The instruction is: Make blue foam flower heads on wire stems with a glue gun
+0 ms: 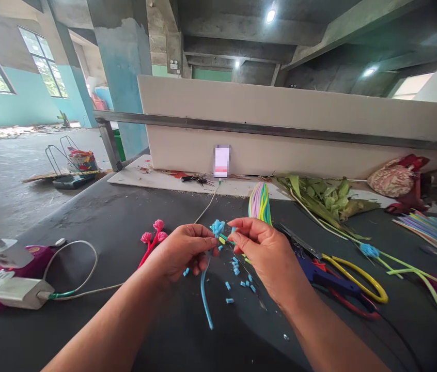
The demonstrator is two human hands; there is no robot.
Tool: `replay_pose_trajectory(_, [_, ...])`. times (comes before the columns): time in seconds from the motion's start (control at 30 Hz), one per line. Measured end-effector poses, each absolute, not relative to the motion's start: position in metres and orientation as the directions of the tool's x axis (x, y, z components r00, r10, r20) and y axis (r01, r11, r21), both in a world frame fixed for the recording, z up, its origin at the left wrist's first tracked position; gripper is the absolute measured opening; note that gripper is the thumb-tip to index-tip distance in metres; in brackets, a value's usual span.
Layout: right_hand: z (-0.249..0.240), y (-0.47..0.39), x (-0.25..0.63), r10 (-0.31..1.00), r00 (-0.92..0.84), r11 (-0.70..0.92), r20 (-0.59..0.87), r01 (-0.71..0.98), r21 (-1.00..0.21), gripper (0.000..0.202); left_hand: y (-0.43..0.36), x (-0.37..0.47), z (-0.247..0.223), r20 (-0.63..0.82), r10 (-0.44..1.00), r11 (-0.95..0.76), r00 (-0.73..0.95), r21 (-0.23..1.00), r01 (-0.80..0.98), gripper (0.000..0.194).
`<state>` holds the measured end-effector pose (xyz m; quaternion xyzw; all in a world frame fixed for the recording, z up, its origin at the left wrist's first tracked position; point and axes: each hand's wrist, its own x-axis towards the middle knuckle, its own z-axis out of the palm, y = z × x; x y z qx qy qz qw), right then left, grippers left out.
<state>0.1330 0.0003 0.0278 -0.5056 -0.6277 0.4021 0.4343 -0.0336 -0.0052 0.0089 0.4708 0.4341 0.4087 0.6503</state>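
Observation:
My left hand (185, 250) is closed, thumb and finger pinching a small blue flower (217, 227) of bunched cord. A blue cord (205, 302) hangs down beneath that hand. Close on the right, my right hand (260, 247) pinches a short blue cord piece (234, 230) between thumb and fingertips. A bit of yellow-green (222, 239) shows between the hands, but its joins are too small to make out. Cut blue bits (236, 268) lie scattered on the black tabletop (164, 330) below. Left of my left hand rests a red-stemmed sprig with pink blossoms (158, 225).
Scissors with yellow handles (373, 289) and a blue-and-red tool (330, 287) lie beside my right forearm. Multicoloured cords (260, 199) and green leaves (319, 199) sit behind. A phone (222, 161) leans on the white board. A charger (22, 293) with cables occupies the left.

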Motion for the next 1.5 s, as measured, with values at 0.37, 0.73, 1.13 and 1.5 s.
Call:
replay_pose_trajectory(0.37, [0.034, 0.007, 0.135, 0.862, -0.195, 0.472, 0.469, 0.646, -0.599, 0.007, -0.006, -0.035, 0.011, -0.177, 0.944, 0.217, 0.279, 0.969, -0.116, 0.019])
replay_pose_trajectory(0.73, [0.035, 0.017, 0.133, 0.752, -0.362, 0.609, 0.551, 0.702, -0.369, 0.013, -0.005, -0.034, 0.008, -0.18, 0.947, 0.203, 0.268, 0.977, -0.059, 0.015])
replay_pose_trajectory(1.13, [0.035, 0.021, 0.133, 0.774, -0.363, 0.605, 0.519, 0.663, -0.44, 0.013, -0.007, -0.033, 0.01, -0.191, 0.951, 0.21, 0.243, 0.976, -0.056, 0.015])
replay_pose_trajectory(1.5, [0.037, 0.024, 0.131, 0.88, -0.281, 0.466, 0.384, 0.675, -0.572, 0.009, -0.005, -0.033, 0.009, -0.176, 0.949, 0.203, 0.263, 0.976, -0.081, 0.009])
